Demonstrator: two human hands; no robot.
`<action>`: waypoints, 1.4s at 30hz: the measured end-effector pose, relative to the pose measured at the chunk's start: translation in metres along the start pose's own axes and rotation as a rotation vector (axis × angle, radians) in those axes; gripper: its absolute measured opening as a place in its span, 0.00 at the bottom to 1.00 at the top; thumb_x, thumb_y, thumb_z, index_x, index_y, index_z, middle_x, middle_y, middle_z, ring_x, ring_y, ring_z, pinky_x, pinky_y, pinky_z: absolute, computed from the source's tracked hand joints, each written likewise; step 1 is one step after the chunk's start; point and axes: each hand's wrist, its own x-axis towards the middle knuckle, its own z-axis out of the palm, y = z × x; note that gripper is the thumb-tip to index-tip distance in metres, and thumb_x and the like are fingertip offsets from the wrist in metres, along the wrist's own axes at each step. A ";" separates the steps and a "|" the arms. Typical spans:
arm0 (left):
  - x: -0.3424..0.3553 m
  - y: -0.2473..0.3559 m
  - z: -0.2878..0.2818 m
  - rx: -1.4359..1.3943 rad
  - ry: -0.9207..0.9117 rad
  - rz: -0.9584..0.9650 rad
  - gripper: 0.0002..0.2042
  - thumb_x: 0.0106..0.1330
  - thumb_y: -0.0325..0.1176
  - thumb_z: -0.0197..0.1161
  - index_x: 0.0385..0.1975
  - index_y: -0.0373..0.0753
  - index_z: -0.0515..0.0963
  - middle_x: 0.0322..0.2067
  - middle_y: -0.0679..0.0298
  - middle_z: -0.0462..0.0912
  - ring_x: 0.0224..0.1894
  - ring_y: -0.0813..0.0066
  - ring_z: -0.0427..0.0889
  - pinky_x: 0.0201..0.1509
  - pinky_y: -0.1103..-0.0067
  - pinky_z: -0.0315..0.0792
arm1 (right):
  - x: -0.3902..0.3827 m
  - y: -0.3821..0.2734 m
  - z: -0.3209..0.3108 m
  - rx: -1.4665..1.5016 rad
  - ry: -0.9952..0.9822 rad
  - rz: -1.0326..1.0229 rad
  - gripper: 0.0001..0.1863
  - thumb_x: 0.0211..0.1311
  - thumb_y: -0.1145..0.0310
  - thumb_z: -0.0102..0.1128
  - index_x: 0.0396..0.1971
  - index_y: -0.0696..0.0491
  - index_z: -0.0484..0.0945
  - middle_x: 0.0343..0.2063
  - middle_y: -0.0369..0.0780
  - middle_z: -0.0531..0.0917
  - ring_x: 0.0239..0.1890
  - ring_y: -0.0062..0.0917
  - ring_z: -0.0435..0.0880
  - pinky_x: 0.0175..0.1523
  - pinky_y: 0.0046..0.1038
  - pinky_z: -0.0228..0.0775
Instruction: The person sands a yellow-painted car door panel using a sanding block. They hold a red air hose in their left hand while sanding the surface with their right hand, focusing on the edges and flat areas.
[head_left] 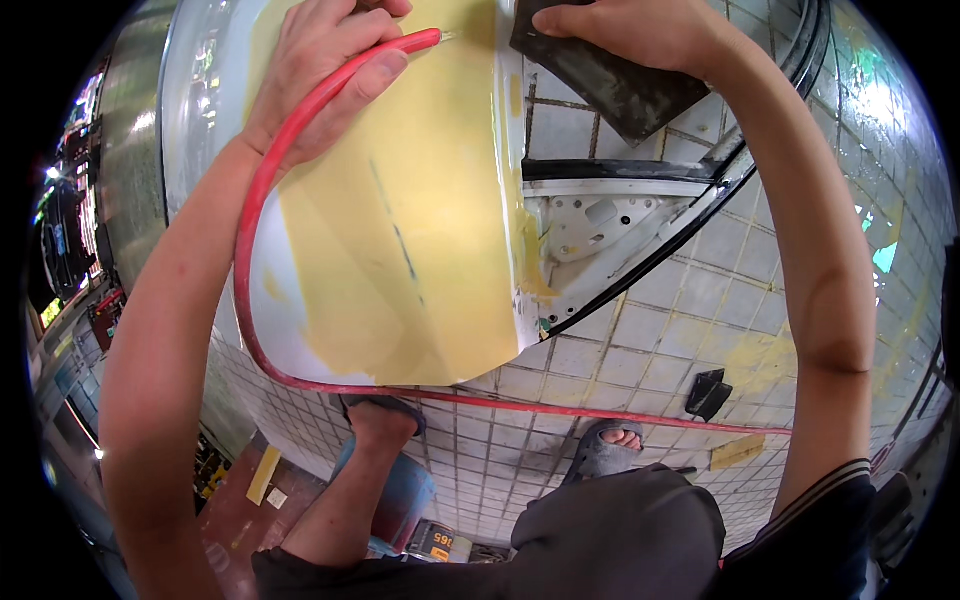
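Observation:
My left hand (325, 85) grips a red hose (248, 270) near its end, where a little clear water seems to come out over a car door panel (350, 250). That panel is mostly coated pale yellow, with white edges and a dark streak down its middle. At the upper right, my right hand (630, 35) holds a dark, flat rectangular sheet or pad (625, 95) beside the panel's white edge, over the window opening. The door's frame (600, 250) shows bare white metal with holes and black trim.
The wet tiled floor (680, 310) surrounds the door, with a small black object (708, 395) and a yellowish scrap (737, 451) on it. The hose runs across below the door. My sandaled feet (610, 450), a blue bucket (400, 495) and a dark container (430, 540) are lower down.

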 end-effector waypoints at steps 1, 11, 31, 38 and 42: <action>0.000 0.000 0.000 -0.001 0.000 0.001 0.16 0.70 0.42 0.56 0.38 0.33 0.79 0.57 0.53 0.78 0.57 0.55 0.73 0.66 0.64 0.63 | -0.003 -0.004 0.002 0.019 0.017 0.005 0.14 0.59 0.66 0.65 0.39 0.61 0.85 0.32 0.51 0.89 0.38 0.41 0.89 0.47 0.38 0.79; 0.001 0.001 -0.001 0.003 -0.012 0.009 0.16 0.70 0.42 0.56 0.38 0.33 0.79 0.57 0.53 0.78 0.57 0.55 0.73 0.67 0.64 0.63 | 0.000 0.018 0.014 0.148 -0.149 -0.171 0.13 0.60 0.67 0.65 0.38 0.62 0.84 0.31 0.49 0.88 0.35 0.35 0.88 0.44 0.36 0.77; -0.002 0.003 0.000 0.003 -0.023 -0.002 0.16 0.70 0.42 0.55 0.39 0.33 0.79 0.57 0.53 0.78 0.57 0.55 0.73 0.67 0.64 0.63 | 0.010 0.017 0.003 0.004 -0.170 -0.224 0.13 0.60 0.68 0.65 0.39 0.63 0.84 0.30 0.49 0.88 0.34 0.33 0.86 0.43 0.35 0.76; -0.007 0.003 0.000 0.005 -0.028 -0.012 0.16 0.70 0.42 0.55 0.39 0.33 0.79 0.58 0.53 0.78 0.58 0.55 0.73 0.67 0.64 0.63 | 0.011 0.013 -0.005 0.062 -0.263 -0.280 0.13 0.60 0.68 0.65 0.39 0.63 0.83 0.30 0.48 0.88 0.35 0.34 0.87 0.43 0.35 0.76; -0.005 0.003 0.000 0.003 -0.026 -0.008 0.16 0.70 0.42 0.55 0.40 0.33 0.79 0.58 0.53 0.78 0.58 0.55 0.73 0.67 0.64 0.63 | 0.016 0.013 -0.004 0.005 -0.192 -0.235 0.13 0.61 0.68 0.65 0.40 0.62 0.83 0.31 0.48 0.88 0.35 0.33 0.87 0.45 0.34 0.77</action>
